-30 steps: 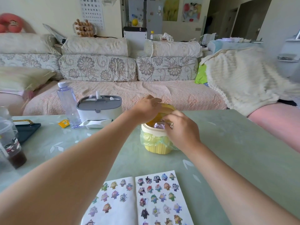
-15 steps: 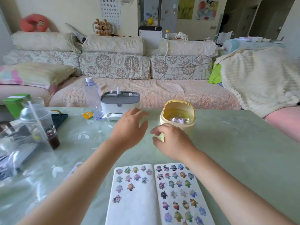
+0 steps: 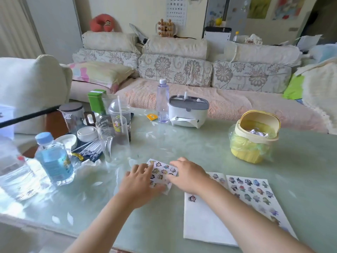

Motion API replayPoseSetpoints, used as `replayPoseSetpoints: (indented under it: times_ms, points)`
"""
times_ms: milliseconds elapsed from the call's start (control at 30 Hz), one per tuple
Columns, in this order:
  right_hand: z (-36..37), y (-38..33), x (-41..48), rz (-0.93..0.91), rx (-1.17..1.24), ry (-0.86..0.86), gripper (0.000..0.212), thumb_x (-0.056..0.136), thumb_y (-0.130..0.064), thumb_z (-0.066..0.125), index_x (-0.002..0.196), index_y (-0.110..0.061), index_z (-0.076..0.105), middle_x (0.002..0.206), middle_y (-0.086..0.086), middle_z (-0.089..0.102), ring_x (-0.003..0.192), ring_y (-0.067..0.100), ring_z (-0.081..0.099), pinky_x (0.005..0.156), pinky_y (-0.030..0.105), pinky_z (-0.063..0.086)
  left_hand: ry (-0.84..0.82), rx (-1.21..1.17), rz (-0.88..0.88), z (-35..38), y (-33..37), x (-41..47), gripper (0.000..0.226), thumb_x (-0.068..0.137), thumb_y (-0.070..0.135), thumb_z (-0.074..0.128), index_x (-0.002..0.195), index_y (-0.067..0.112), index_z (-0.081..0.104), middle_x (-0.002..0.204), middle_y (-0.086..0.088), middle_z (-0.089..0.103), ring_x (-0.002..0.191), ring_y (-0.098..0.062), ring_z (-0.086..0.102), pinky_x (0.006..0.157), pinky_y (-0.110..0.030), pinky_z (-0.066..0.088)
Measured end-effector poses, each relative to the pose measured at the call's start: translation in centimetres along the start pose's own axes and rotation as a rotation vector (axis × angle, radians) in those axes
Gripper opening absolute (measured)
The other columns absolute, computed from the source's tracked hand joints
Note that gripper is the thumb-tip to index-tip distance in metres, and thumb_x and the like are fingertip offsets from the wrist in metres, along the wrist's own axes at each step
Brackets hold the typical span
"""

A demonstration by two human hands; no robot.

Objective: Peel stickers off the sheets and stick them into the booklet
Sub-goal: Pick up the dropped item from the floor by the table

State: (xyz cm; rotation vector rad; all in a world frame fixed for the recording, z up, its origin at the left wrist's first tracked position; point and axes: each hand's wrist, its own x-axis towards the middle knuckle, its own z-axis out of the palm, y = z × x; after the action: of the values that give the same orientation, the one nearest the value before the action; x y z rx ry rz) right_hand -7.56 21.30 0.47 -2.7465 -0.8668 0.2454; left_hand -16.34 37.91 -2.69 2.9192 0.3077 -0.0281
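Centrally, left hand [image 3: 140,181] and right hand [image 3: 187,177] lay flat fingers on a sticker sheet [image 3: 164,170]; cup [image 3: 113,132] at left reads "Drink".

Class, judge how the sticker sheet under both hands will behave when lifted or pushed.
Probably floppy: the sticker sheet looks paper-thin and lies flat. Likely light. It may slide easily, since the table looks glossy.

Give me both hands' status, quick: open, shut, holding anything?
Left hand: open, fingers resting flat on the sticker sheet.
Right hand: fingertips on the same sheet; whether it pinches it cannot be told.
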Motion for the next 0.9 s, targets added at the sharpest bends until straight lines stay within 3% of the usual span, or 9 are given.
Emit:
replayPoseSetpoints:
  times_ms: [133,333,467,567,633,700,767,833,900]
  points:
    - [1.3,-0.4,1.4,0.058,-0.154,-0.036,0.059,0.091,-0.063,0.050,0.130,-0.020,0.054,0.133,0.003,0.043,0.122,0.027,0.050,0.097,0.039,0.044,0.044,0.014,0.009,0.7,-0.7,0.2,0.106,0.058,0.086,0.010,0.143,0.034,0.044,0.148,0.014,0.036,0.137,-0.014,0.028,0.108,-0.031,0.027]
    - [2.5,0.0,1.5,0.074,0.018,0.048,0.048,0.082,-0.069,0.063,0.109,-0.030,0.066,0.119,-0.009,0.049,0.111,0.016,0.055,0.088,0.031,0.044,0.088,0.024,0.049,0.8,-2.4,0.7,0.089,0.062,0.089,0.027,0.126,0.036,0.061,0.132,0.017,0.050,0.125,-0.012,0.042,0.095,-0.028,0.031]
    - [2.6,0.2,0.6,0.063,0.256,0.089,0.025,0.082,-0.049,0.073,0.103,-0.035,0.069,0.112,-0.017,0.058,0.099,0.006,0.059,0.087,0.026,0.046,0.185,0.032,0.109,0.2,-2.6,0.1,0.092,0.061,0.094,0.024,0.123,0.035,0.060,0.119,0.015,0.057,0.117,-0.015,0.049,0.092,-0.031,0.037]
    - [2.0,0.3,-0.4,0.054,0.465,0.135,0.011,0.086,-0.024,0.071,0.091,-0.032,0.066,0.092,-0.013,0.066,0.073,0.001,0.056,0.072,0.020,0.045,0.350,-0.067,0.194,-1.2,-1.9,0.2,0.079,0.076,0.081,0.031,0.136,0.033,0.053,0.128,0.013,0.054,0.123,-0.017,0.046,0.098,-0.034,0.038]
    - [1.9,0.9,-1.2,0.063,0.456,0.137,0.012,0.087,-0.022,0.068,0.094,-0.031,0.067,0.087,-0.014,0.066,0.068,-0.002,0.054,0.065,0.016,0.042,0.350,-0.038,0.259,-1.6,-1.5,0.4,0.070,0.084,0.068,0.041,0.145,0.033,0.044,0.143,0.011,0.047,0.135,-0.019,0.040,0.105,-0.037,0.036]
    - [2.1,1.2,-2.2,0.053,0.354,0.122,0.018,0.088,-0.025,0.066,0.104,-0.033,0.066,0.095,-0.015,0.065,0.070,-0.006,0.051,0.068,0.016,0.039,0.129,-0.007,0.273,-0.5,-2.0,0.8,0.069,0.091,0.060,0.048,0.153,0.036,0.030,0.160,0.010,0.027,0.149,-0.018,0.019,0.116,-0.038,0.024]
    - [2.7,1.3,-2.8,0.011,0.270,0.112,0.025,0.089,-0.027,0.065,0.114,-0.033,0.064,0.104,-0.016,0.062,0.081,-0.006,0.049,0.080,0.018,0.037,-0.063,-0.030,0.206,0.6,-2.7,0.7,0.073,0.088,0.067,0.036,0.155,0.038,0.026,0.164,0.011,0.017,0.152,-0.015,0.008,0.120,-0.038,0.014]
    - [3.1,0.6,-3.2,-0.040,0.231,0.110,0.030,0.091,-0.029,0.064,0.121,-0.033,0.063,0.111,-0.014,0.061,0.102,0.003,0.051,0.093,0.021,0.038,-0.049,-0.144,0.164,1.0,-3.3,0.1,0.086,0.077,0.070,0.019,0.153,0.034,0.033,0.163,0.007,0.025,0.150,-0.018,0.016,0.119,-0.036,0.015]
    - [3.3,-0.7,-3.4,-0.089,0.236,0.089,0.031,0.091,-0.031,0.062,0.122,-0.034,0.063,0.116,-0.013,0.060,0.113,0.007,0.050,0.100,0.023,0.038,-0.019,-0.270,0.149,0.5,-3.6,0.0,0.073,0.084,0.057,0.029,0.147,0.024,0.047,0.154,-0.001,0.042,0.145,-0.022,0.032,0.116,-0.031,0.023]
